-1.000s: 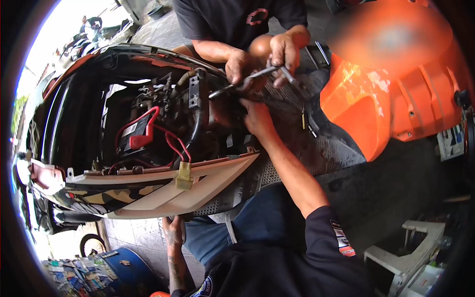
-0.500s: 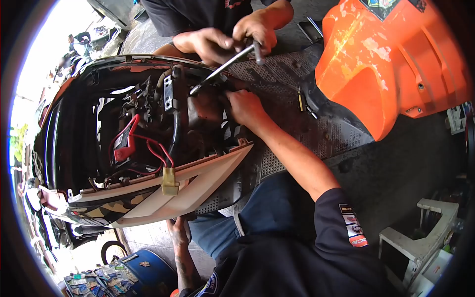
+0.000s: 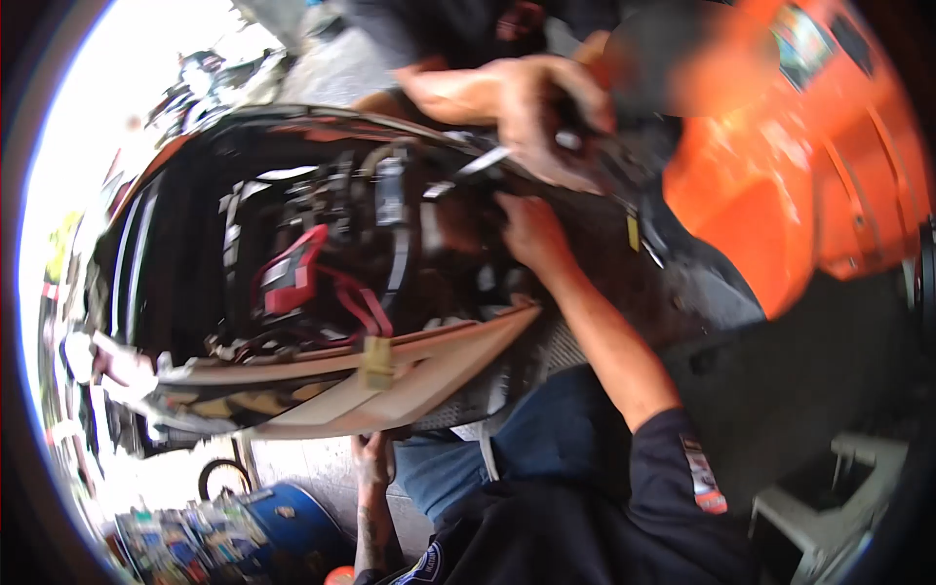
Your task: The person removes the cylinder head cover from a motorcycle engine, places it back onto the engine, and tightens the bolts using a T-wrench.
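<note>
A person wearing the camera is working on a scooter, with its opened body [image 3: 341,405] lying across the view and its parts exposed. The right hand [image 3: 531,229] is reaching in at the body's right end, just beside the footboard [image 3: 634,292]; its fingertips are disappearing into shadow, so whether it is gripping anything cannot be told. The left hand [image 3: 370,448] is rising to the lower edge of the pale side panel [image 3: 448,375], its fingers partly hidden there; its grip cannot be told either.

Across the body, a co-worker's hand [image 3: 546,117] is curling around a long metal tool [image 3: 483,164], blurred by motion. The shaft is slanting down over the body's far right corner, near the right hand; whether its tip is touching a part is unclear.

The work is looking partway along. The inside is lying uncovered, with red cables [image 3: 366,307] showing in the near half and a yellowish connector [image 3: 376,363] hanging over the near edge. Judging by this, closing up the body is remaining undone.

A yellow-handled item [image 3: 632,231] is lying on the footboard, near the orange front panel [image 3: 746,210]. A blue drum [image 3: 297,517] is standing at lower left, and a pale stool [image 3: 785,512] at lower right.
</note>
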A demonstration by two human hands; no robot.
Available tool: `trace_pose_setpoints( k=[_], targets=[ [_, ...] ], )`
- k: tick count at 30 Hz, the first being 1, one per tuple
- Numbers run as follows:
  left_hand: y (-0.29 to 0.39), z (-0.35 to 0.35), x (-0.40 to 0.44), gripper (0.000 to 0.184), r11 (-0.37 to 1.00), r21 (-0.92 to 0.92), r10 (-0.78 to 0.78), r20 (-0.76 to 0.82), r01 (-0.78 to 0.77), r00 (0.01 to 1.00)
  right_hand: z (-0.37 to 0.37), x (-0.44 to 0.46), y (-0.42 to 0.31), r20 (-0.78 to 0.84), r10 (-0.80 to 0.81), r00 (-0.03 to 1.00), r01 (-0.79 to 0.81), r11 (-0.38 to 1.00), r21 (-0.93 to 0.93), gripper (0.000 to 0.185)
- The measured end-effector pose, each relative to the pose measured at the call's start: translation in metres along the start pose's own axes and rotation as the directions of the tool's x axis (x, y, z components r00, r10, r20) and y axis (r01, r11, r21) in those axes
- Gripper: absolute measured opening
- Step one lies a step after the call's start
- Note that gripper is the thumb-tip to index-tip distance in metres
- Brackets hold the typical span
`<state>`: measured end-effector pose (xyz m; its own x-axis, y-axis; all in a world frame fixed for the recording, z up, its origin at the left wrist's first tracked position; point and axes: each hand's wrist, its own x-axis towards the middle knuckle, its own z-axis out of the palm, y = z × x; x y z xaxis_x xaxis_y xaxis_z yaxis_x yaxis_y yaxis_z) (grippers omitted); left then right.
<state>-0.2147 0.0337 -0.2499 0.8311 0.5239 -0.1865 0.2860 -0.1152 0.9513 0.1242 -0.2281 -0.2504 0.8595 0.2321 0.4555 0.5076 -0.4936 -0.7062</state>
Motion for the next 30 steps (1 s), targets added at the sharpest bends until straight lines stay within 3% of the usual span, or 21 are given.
trace_pose_setpoints(
  k=[1, 2, 3, 4, 5, 6, 7, 9, 11, 14, 16, 18, 19, 21, 22, 24, 26, 27, 28, 29, 30],
  targets=[
    [-0.027, -0.017, 0.003, 0.02, 0.977, 0.207, 0.061, -0.045, -0.05, 0.997, 0.0, -0.001, 0.001, 0.042, 0.01, 0.999, -0.009, 0.999, -0.033, 0.031],
    [-0.01, -0.005, -0.001, 0.018, 0.994, 0.001, -0.108, -0.082, 0.108, 0.991, 0.01, -0.004, 0.008, -0.044, -0.041, 0.998, 0.038, 0.998, -0.057, 0.028],
    [-0.001, -0.004, -0.005, 0.018, 0.869, 0.44, 0.227, 0.047, -0.224, 0.973, 0.006, -0.003, 0.004, -0.012, 0.01, 1.0, -0.011, 0.996, -0.085, 0.028],
    [0.004, -0.006, -0.007, 0.017, 0.466, 0.752, 0.415, 0.281, -0.467, 0.865, 0.009, -0.004, 0.01, -0.06, -0.042, 0.997, 0.04, 0.999, -0.032, 0.03],
    [0.005, -0.006, -0.007, 0.021, 0.476, 0.727, 0.449, 0.283, -0.495, 0.847, 0.008, -0.003, 0.009, -0.082, -0.014, 0.997, 0.017, 0.999, 0.039, 0.035],
    [0.027, 0.006, -0.009, 0.025, 0.73, 0.594, 0.305, 0.159, -0.338, 0.939, 0.012, -0.003, 0.028, -0.048, -0.1, 0.994, 0.101, 0.995, 0.017, 0.036],
    [0.05, 0.017, -0.011, 0.03, 0.907, 0.396, 0.147, 0.028, -0.146, 0.989, 0.008, 0.001, 0.024, -0.006, -0.066, 0.998, 0.066, 0.998, 0.012, 0.033],
    [0.053, 0.016, -0.015, 0.033, 0.916, 0.393, 0.088, -0.01, -0.077, 0.996, -0.009, 0.01, -0.002, 0.132, -0.001, 0.991, -0.005, 0.999, 0.046, 0.029],
    [0.045, 0.015, -0.007, 0.037, 0.975, 0.157, -0.163, 0.013, 0.159, 0.987, 0.004, 0.002, 0.018, 0.034, -0.096, 0.995, 0.095, 0.995, 0.004, 0.027],
    [0.035, 0.017, -0.005, 0.04, 0.985, 0.17, -0.013, -0.013, 0.015, 1.0, 0.011, 0.002, 0.038, 0.038, -0.035, 0.999, 0.035, 0.999, -0.01, 0.028],
    [0.05, 0.017, -0.008, 0.042, 0.99, 0.143, -0.009, -0.039, 0.014, 0.999, 0.019, -0.001, 0.067, 0.095, -0.02, 0.995, 0.025, 0.999, -0.045, 0.029],
    [0.055, 0.017, -0.008, 0.043, 0.982, 0.187, -0.039, 0.026, 0.033, 0.999, 0.024, -0.004, 0.081, -0.121, -0.296, 0.947, 0.261, 0.934, -0.243, 0.027],
    [0.05, 0.017, -0.007, 0.043, 0.984, 0.175, -0.045, 0.028, 0.04, 0.999, 0.024, 0.0, 0.077, -0.112, -0.307, 0.945, 0.275, 0.932, -0.235, 0.027],
    [0.049, 0.018, -0.008, 0.043, 0.983, 0.186, 0.016, -0.005, -0.015, 1.0, 0.011, 0.002, 0.05, 0.061, -0.044, 0.997, 0.038, 0.994, 0.103, 0.026],
    [0.048, 0.019, -0.008, 0.043, 0.977, 0.197, 0.083, -0.02, -0.078, 0.996, 0.006, 0.003, 0.028, 0.064, -0.043, 0.997, 0.036, 0.994, 0.104, 0.026],
    [0.052, 0.017, -0.008, 0.042, 0.986, 0.167, 0.001, -0.02, 0.002, 1.0, -0.008, 0.01, -0.008, 0.107, -0.02, 0.994, -0.001, 0.981, 0.192, 0.026],
    [0.058, 0.016, -0.01, 0.04, 0.992, 0.106, -0.063, 0.007, 0.062, 0.998, 0.007, 0.011, 0.041, 0.17, -0.023, 0.985, 0.019, 0.999, 0.026, 0.029],
    [0.051, 0.019, -0.01, 0.039, 0.996, 0.087, -0.023, -0.029, 0.026, 0.999, 0.022, 0.006, 0.064, -0.053, -0.194, 0.98, 0.193, 0.981, -0.028, 0.031],
    [0.071, 0.019, -0.014, 0.037, 0.961, 0.258, -0.091, -0.042, 0.099, 0.995, 0.012, 0.003, 0.035, -0.036, -0.161, 0.986, 0.162, 0.987, 0.019, 0.029],
    [0.072, 0.019, -0.012, 0.036, 0.965, 0.208, -0.164, -0.003, 0.162, 0.986, 0.006, 0.005, 0.024, 0.003, -0.16, 0.987, 0.16, 0.987, -0.007, 0.029],
    [0.042, 0.015, -0.006, 0.037, 0.982, 0.123, -0.147, 0.005, 0.146, 0.989, 0.001, 0.005, 0.013, 0.061, -0.009, 0.998, 0.014, 0.997, -0.077, 0.03]
  ],
)
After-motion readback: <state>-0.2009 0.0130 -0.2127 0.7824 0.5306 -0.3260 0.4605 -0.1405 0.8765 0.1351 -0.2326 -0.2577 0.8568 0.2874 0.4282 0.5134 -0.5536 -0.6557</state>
